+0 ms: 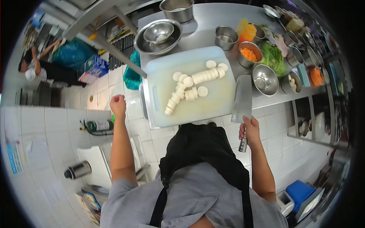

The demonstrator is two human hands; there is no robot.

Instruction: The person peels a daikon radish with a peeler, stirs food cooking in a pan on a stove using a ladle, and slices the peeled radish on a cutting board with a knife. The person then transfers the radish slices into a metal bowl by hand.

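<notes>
My right hand (249, 131) grips a cleaver (242, 99) by its handle, the broad blade pointing away from me beside the right edge of the cutting board (159, 76). On the board lie thick white round slices (205, 76), several of them still lined up in rows and a few lying flat apart. Their kind I cannot tell for sure. My left hand (118, 106) hangs off to the left of the board with its fingers curled closed. Nothing shows in it, and it touches neither board nor food.
Steel bowls (159, 32) stand behind the board. To the right are a pot of shredded orange vegetable (249, 53), leafy greens (274, 60), an empty steel bowl (265, 79) and more pots. A metal post (123, 57) rises at the left. Another person (38, 68) stands far left.
</notes>
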